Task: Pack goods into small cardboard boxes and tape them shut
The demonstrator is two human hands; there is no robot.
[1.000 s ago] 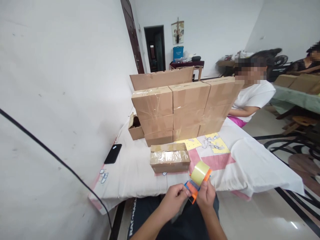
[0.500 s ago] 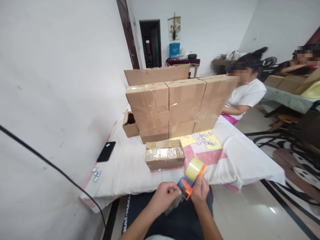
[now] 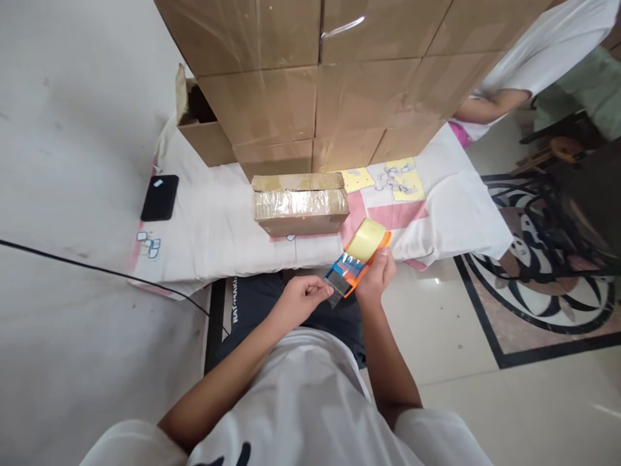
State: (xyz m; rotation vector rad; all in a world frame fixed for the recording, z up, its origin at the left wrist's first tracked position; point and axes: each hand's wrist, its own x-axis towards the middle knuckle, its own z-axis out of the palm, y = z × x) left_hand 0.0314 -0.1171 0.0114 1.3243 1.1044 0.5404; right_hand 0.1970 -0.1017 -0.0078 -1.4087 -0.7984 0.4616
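Observation:
My right hand (image 3: 377, 275) is wrapped round the orange and blue tape dispenser (image 3: 353, 272), which carries a roll of yellowish tape (image 3: 365, 239). My left hand (image 3: 305, 298) pinches the loose end of clear tape (image 3: 336, 288) at the dispenser's lower end. Both hands are above my lap, just in front of the table's near edge. Beyond them on the cloth lies a closed cardboard box (image 3: 301, 213) with shiny tape along its top.
Stacked cardboard boxes (image 3: 361, 97) rise behind the small box. An open box (image 3: 208, 139) stands to their left, and a black phone (image 3: 160, 197) lies on the tablecloth (image 3: 213, 226). A person's arm (image 3: 495, 107) shows at the upper right.
The view has tipped downward, so the boxes sit higher in the picture and my shirt shows. The dispenser is turned, and its tape end shows more clearly at my left fingers.

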